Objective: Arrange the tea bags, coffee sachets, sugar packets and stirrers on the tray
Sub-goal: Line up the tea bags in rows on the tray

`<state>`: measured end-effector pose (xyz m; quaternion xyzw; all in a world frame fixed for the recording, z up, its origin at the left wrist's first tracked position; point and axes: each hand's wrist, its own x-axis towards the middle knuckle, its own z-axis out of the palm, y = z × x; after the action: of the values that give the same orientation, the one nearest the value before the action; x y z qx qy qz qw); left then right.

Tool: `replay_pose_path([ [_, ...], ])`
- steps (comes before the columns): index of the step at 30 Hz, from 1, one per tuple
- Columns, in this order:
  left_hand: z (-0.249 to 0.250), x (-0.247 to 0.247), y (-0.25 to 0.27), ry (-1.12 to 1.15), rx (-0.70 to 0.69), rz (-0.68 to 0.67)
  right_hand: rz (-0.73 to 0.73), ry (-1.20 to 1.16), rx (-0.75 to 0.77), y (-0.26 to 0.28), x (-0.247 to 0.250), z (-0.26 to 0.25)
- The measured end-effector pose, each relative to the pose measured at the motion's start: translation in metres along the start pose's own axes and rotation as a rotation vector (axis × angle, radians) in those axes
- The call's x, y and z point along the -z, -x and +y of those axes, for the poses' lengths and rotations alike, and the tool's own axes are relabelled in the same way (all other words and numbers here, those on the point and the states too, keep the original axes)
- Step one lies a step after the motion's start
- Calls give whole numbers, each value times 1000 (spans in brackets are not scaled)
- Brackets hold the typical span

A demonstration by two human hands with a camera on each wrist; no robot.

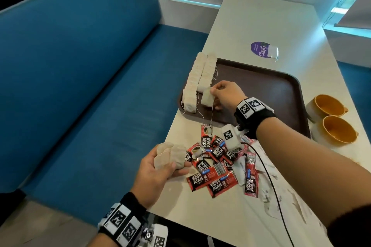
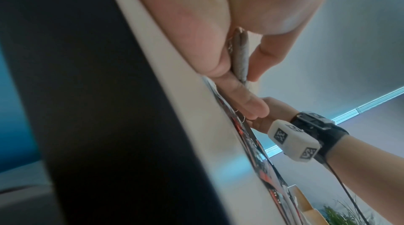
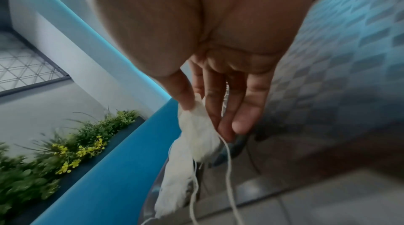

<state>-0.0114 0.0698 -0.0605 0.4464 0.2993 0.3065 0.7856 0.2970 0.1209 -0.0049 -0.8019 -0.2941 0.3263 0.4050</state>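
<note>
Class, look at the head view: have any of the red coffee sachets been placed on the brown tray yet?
No: the red coffee sachets all lie in a heap on the table, outside the brown tray.

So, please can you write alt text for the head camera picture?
The right hand pinches a tea bag over a brown tray holding two rows of tea bags. The left hand holds more tea bags beside red coffee sachets.

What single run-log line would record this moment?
right hand: pinches tea bag over tray | left hand: holds spare tea bags | coffee sachets: on table
</note>
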Motion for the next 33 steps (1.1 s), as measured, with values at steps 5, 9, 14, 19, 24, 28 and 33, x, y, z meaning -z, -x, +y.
replay_pose_path([
  [5,-2,2,-1,11,11,-4,-84,132,14,-21,-10,-12],
  [9,-2,3,-1,23,18,-12,16,195,33,-43,-10,-14],
  [14,0,1,-2,29,25,-9,82,197,85,-55,-7,-15],
  [19,-4,4,-4,50,15,-18,-21,334,152,-55,-10,-10],
  [24,-3,3,-4,39,19,-19,-64,398,128,-59,-11,-7],
  [28,-3,3,-4,19,11,-22,-74,422,130,-59,-10,-10],
  [33,-4,3,-4,59,9,-3,-44,321,183,-34,-3,-23],
])
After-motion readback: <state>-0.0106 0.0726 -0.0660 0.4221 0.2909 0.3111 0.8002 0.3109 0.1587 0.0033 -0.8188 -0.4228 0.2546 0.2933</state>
